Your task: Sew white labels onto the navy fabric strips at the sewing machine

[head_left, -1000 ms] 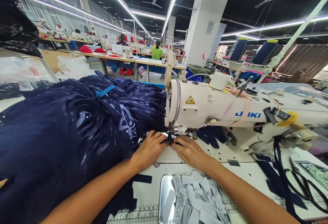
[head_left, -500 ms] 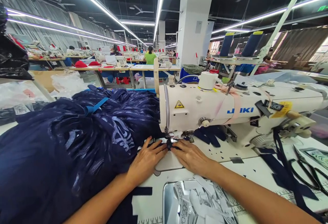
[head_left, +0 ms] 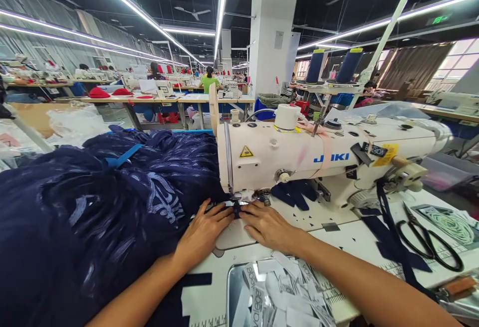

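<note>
A white JUKI sewing machine (head_left: 299, 155) stands across the table. Under its needle lies a small dark navy fabric piece (head_left: 236, 211). My left hand (head_left: 204, 232) rests flat on the table just left of the needle, fingers stretched out, pressing the navy piece and the edge of a big navy patterned garment (head_left: 93, 207). My right hand (head_left: 267, 226) lies flat to the right of the needle, its fingertips on the same piece. Both hands touch at the presser foot.
A metal tray of white woven labels (head_left: 277, 292) sits at the table's front edge. Black scissors (head_left: 426, 240) and navy strips (head_left: 392, 237) lie at the right. Thread cones (head_left: 350, 65) stand behind the machine. Other people work at distant tables (head_left: 209, 82).
The view has drifted, so the machine and hands sit further left and lower in frame. My hands stay pressed at the needle, with hardly any movement of their own.
</note>
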The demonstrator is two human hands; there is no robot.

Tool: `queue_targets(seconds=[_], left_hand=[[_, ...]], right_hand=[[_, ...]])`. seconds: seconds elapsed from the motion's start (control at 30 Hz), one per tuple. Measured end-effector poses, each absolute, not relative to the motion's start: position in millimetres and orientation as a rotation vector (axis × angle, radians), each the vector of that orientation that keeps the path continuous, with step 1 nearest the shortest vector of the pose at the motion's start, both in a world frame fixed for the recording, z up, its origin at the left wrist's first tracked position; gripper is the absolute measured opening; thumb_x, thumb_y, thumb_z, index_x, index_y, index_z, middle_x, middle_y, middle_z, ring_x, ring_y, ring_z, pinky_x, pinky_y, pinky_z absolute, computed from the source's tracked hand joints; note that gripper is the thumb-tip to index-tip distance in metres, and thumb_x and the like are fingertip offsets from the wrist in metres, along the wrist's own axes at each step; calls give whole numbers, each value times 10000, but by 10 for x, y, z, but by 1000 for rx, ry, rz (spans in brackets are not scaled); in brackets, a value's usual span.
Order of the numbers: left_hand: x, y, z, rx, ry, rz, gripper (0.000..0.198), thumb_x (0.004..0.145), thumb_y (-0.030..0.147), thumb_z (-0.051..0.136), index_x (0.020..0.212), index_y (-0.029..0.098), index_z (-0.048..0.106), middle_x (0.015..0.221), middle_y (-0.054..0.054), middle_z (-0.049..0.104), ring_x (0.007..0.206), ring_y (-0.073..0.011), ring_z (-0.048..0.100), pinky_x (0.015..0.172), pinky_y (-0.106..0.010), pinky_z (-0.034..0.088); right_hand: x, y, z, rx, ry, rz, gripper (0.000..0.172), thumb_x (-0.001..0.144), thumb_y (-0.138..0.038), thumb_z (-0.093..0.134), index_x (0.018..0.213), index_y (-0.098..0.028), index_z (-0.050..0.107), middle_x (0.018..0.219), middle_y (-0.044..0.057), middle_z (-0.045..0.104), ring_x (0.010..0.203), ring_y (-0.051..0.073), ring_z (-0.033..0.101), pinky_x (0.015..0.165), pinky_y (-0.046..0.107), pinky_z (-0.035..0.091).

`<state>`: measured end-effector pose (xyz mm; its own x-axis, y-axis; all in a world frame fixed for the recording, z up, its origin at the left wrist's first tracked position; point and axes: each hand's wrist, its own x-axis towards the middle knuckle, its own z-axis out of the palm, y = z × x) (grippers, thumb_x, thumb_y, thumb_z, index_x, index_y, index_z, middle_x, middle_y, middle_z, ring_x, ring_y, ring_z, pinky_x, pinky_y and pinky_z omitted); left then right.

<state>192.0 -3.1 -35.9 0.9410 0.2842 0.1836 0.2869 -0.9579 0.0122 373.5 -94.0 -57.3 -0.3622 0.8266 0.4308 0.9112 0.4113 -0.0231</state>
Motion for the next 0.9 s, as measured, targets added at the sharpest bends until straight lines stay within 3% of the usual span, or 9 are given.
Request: queue_targets(seconds=[0.23, 0.47, 0.6, 0.7, 0.77, 0.9], left_hand=[[1973, 27, -365, -3053, -512, -282, 479, 730, -49, 380, 1108, 205, 532, 1188, -31, 550, 1148, -206, 441, 1004, -481, 234], [2027, 74, -363, -2992, -514, -302, 445, 747, -31, 383, 1112, 178, 528, 1164, -36, 560, 1120, -183, 442, 988, -392, 271], [2058, -39, -313, -2817, -611, -304, 277, 779, 47, 411, 967, 129, 597, 973, -82, 599, 942, -214, 510, 829, -363, 373], [2073, -136, -305, -2674, -726, -238, 231, 792, 71, 409, 893, 103, 614, 827, -101, 595, 805, -231, 529, 702, -369, 381], [2082, -166, -319, -2628, -798, -218, 243, 776, 75, 445, 961, 97, 601, 831, -118, 601, 809, -243, 531, 720, -389, 369], [2119, -132, -359, -2628, -852, -285, 328, 744, 122, 508, 1064, 158, 573, 985, -132, 607, 999, -297, 479, 873, -501, 281]], right_hand=[[3797, -896, -594, -1543, -2246, -199, 322, 837, -228, 442, 1082, -65, 573, 1118, 140, 577, 1063, 222, 502, 919, 358, 398], [3867, -809, -647, -1635, -2178, -108, 332, 844, -261, 435, 1108, -107, 565, 1117, 108, 585, 1044, 218, 513, 912, 356, 400], [3867, -764, -676, -1770, -2119, -141, 338, 863, -275, 406, 1139, -127, 531, 1060, 106, 606, 958, 210, 542, 850, 346, 430], [3830, -764, -633, -1885, -2144, -272, 347, 865, -305, 402, 1122, -108, 529, 1006, 141, 607, 945, 236, 538, 830, 367, 421], [3791, -803, -558, -1907, -2231, -362, 350, 858, -325, 414, 1065, -83, 557, 969, 163, 606, 961, 263, 524, 855, 400, 392], [3735, -965, -368, -1858, -2435, -349, 263, 807, -275, 492, 895, -56, 610, 945, 172, 595, 945, 263, 526, 888, 397, 364]])
